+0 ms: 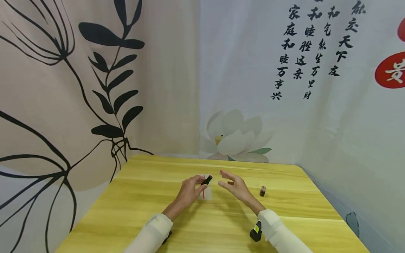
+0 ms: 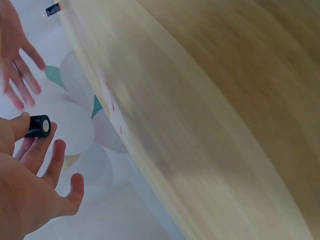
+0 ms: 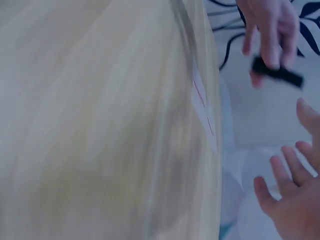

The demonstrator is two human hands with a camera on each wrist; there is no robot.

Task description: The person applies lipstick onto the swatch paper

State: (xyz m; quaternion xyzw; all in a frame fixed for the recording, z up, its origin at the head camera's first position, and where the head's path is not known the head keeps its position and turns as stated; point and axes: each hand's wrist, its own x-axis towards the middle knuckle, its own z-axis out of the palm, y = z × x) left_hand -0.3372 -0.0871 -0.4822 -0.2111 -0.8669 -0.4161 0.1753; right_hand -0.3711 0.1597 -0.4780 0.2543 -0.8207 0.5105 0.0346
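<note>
My left hand [image 1: 190, 189] pinches a slim black tube, which looks like a lipstick [image 1: 207, 180], between thumb and fingers above the table. In the left wrist view a round pale label shows on the end of the lipstick [image 2: 39, 126]. White paper [image 1: 207, 194] with red strokes lies flat beneath the left hand. Facing the tube from the right, my right hand [image 1: 236, 187] is held in the air with its fingers spread and nothing in them. A gap separates it from the tube, as the right wrist view also shows.
A small cylinder, dark below and pinkish on top [image 1: 263, 191], stands on the wooden table [image 1: 133, 211] right of the right hand. Black devices, one with a yellow label [image 1: 256, 230], sit at the wrists. A printed curtain [image 1: 171, 88] hangs behind the table.
</note>
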